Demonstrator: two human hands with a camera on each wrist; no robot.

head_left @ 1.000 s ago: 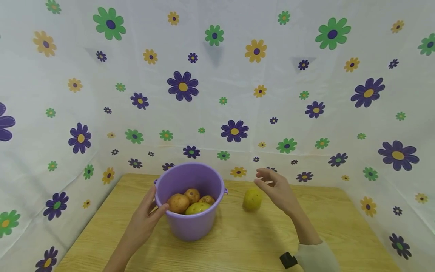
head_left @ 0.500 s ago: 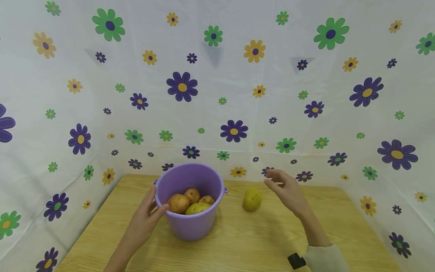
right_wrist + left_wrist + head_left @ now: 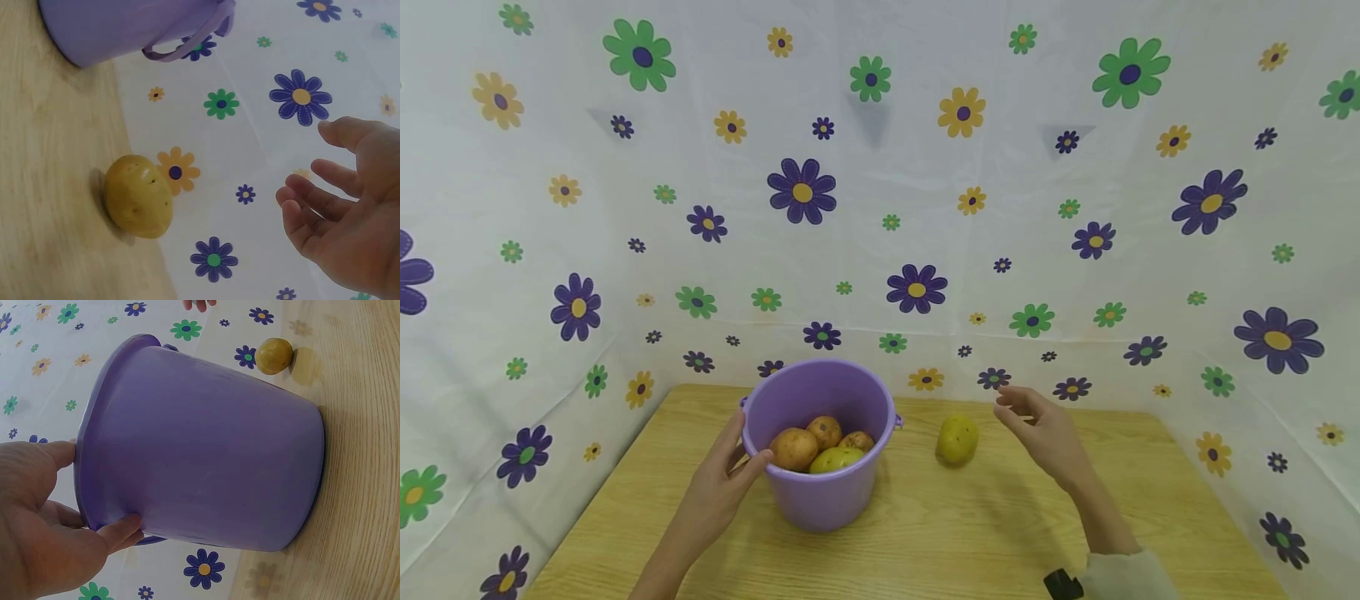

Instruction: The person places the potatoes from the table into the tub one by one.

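My left hand [image 3: 711, 492] holds the purple bucket [image 3: 827, 500] at its left rim, thumb over the edge and fingers against the outer wall. In the left wrist view, the same grip on the bucket [image 3: 206, 450] shows from the side. Inside lie several potatoes: a brown potato [image 3: 793, 450] at the left and a yellow-green one [image 3: 837, 460] in front. Right of the bucket, a yellowish potato [image 3: 957, 439] rests on the table. My right hand [image 3: 1048, 437] hovers to the right of this potato, apart from it, fingers loosely bent and holding nothing.
A light wooden table [image 3: 910, 550] bears everything. White sheets [image 3: 880, 250] printed with flowers hang behind and at both sides. The bucket's purple handle [image 3: 194, 37] hangs down at its side in the right wrist view.
My right hand has moved right and slightly down, away from the loose potato. The left hand, the bucket and the potatoes have stayed in place.
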